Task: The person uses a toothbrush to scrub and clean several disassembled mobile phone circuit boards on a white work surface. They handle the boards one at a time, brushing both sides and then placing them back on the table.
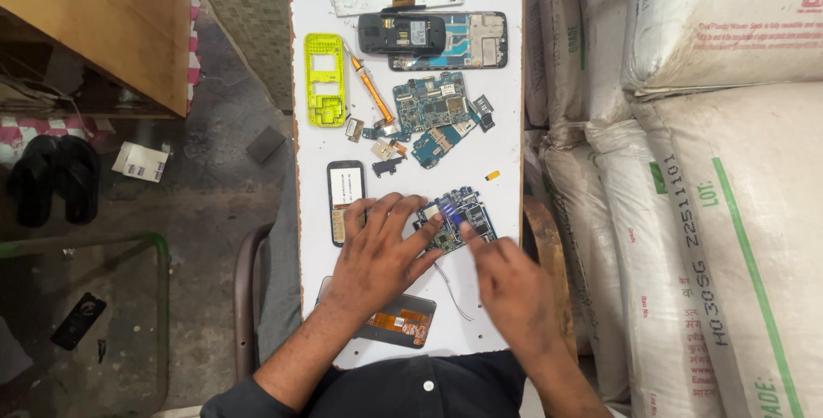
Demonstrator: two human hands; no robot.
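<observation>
Both hands rest on a blue circuit board near the middle of the white table.

The left hand (377, 251) lies flat with fingers spread, its fingertips pinning the near-left corner of the circuit board (456, 216), not closed around anything. The right hand (510, 285) is blurred; its forefinger touches the board's middle, and I cannot tell whether it pinches a part. A thin grey wire (453, 294) trails from the board toward the near edge. Judging by this, the step in hand is steadying and probing the board; any further move calls for a light fingertip touch while the left hand keeps the board pinned. Just left lies a black phone (346, 198); farther off sit a yellow phone frame (325, 79), an orange screwdriver (375, 92) and more boards (430, 102).
</observation>
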